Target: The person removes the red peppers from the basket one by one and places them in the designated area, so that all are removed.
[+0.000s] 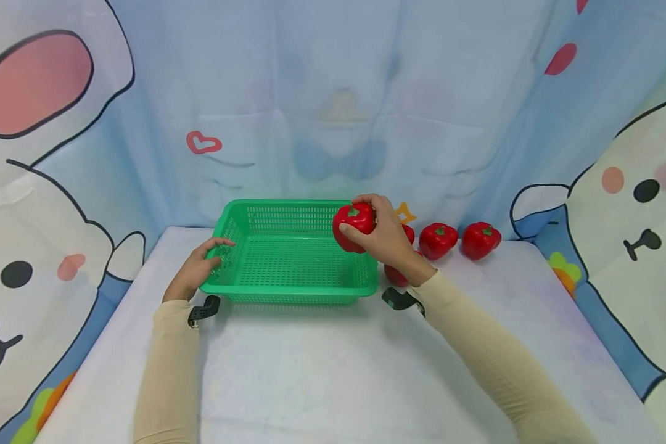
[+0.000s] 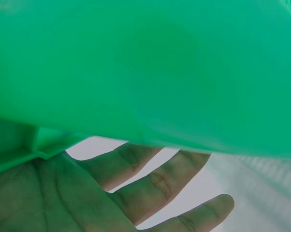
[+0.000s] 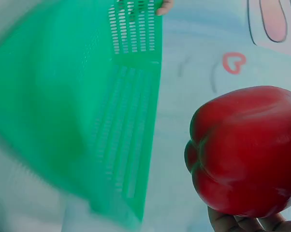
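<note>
A green plastic basket (image 1: 288, 290) with slotted walls stands on the white-covered table. My left hand (image 1: 197, 268) holds its left rim, with the thumb and a finger over the edge; in the left wrist view the other fingers (image 2: 160, 186) extend below the green rim, spread apart. Above the basket's right end, my right hand (image 1: 385, 237) grips a red bell pepper (image 1: 351, 217), its green stem facing up. The right wrist view shows that pepper (image 3: 247, 150) close up, beside the basket (image 3: 121, 145), with fingertips beneath it.
Several more red peppers lie right of the basket, including one pepper (image 1: 438, 241) and another farther right (image 1: 480, 240). Two are partly hidden by my right hand. A printed cartoon curtain (image 1: 333, 92) hangs behind the table (image 1: 333, 376).
</note>
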`<state>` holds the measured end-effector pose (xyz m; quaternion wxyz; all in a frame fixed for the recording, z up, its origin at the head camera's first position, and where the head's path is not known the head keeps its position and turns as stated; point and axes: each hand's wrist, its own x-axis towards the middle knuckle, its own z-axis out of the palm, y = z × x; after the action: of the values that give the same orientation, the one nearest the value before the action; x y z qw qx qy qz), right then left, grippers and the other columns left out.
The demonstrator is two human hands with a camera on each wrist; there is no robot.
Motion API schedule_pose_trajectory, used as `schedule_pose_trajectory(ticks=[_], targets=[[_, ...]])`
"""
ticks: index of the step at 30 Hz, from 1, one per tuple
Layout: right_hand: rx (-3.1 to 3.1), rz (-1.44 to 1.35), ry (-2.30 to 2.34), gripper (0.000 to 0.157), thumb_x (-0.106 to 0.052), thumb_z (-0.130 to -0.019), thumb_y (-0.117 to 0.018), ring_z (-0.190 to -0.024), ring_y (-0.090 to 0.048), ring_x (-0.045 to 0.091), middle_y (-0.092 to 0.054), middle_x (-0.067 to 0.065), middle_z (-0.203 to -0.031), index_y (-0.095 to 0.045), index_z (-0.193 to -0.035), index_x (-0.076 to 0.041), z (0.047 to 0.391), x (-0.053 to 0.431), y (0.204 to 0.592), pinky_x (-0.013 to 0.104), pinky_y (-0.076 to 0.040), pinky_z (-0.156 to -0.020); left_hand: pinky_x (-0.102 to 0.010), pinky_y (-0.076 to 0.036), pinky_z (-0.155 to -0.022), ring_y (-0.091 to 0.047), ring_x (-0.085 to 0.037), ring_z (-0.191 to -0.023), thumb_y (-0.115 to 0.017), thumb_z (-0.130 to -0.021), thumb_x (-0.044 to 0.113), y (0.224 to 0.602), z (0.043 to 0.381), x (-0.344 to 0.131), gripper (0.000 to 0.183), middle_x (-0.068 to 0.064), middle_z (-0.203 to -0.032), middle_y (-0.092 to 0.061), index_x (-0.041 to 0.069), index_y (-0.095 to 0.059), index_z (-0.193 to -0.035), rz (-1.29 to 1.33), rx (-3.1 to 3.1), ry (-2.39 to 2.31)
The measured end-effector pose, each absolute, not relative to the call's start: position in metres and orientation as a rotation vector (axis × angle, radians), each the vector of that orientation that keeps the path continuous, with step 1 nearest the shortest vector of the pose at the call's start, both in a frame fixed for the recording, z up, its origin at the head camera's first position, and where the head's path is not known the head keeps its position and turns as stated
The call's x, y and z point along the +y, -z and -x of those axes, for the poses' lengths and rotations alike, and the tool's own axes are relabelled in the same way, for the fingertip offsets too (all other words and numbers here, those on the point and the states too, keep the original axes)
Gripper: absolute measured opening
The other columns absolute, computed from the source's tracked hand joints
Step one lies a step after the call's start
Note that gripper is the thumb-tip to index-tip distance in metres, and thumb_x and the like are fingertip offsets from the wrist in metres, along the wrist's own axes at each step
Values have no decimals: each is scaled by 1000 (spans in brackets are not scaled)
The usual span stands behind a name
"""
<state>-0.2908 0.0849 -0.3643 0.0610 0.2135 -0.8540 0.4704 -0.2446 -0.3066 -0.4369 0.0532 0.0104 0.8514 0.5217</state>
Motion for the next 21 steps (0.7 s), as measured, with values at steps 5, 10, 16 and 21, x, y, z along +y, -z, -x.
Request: schedule_pose_trajectory(ticks=[5, 10, 16, 21], targets=[[-2473, -557, -1395, 66, -27, -84, -76, -124, -47, 29, -44, 12, -140, -42, -139, -11, 274, 126, 368, 54, -54, -88, -46, -29, -85, -14, -39, -149, -38, -97, 5, 437, 244, -306, 50, -13, -166, -9, 15, -45, -145, -25, 2586, -1582], [-2382, -363, -1343, 66, -24, -86, -74, -126, -44, 28, -43, 15, -141, -41, -141, -7, 260, 169, 377, 57, -50, -93, -49, -30, -89, -12, -40, -150, -38, -97, 5, 437, 244, -307, 50, -13, -167, -7, 15, -44, -145, -9, 2583, -1577], [-2433, -66, -1245, 74, -26, -86, -74, -131, -38, 34, -37, 19, -146, -36, -147, -6, 252, 216, 409, 62, -48, -94, -50, -28, -91, -9, -40, -151, -36, -98, 5, 438, 247, -308, 50, -14, -167, -5, 15, -43, -146, 0, 2582, -1571], [-2517, 66, -1213, 78, -26, -88, -73, -132, -36, 39, -36, 25, -147, -32, -151, -5, 251, 239, 440, 63, -47, -95, -54, -29, -96, -8, -43, -150, -35, -97, 3, 423, 238, -301, 50, -18, -166, -4, 9, -42, -146, 10, 2565, -1569]])
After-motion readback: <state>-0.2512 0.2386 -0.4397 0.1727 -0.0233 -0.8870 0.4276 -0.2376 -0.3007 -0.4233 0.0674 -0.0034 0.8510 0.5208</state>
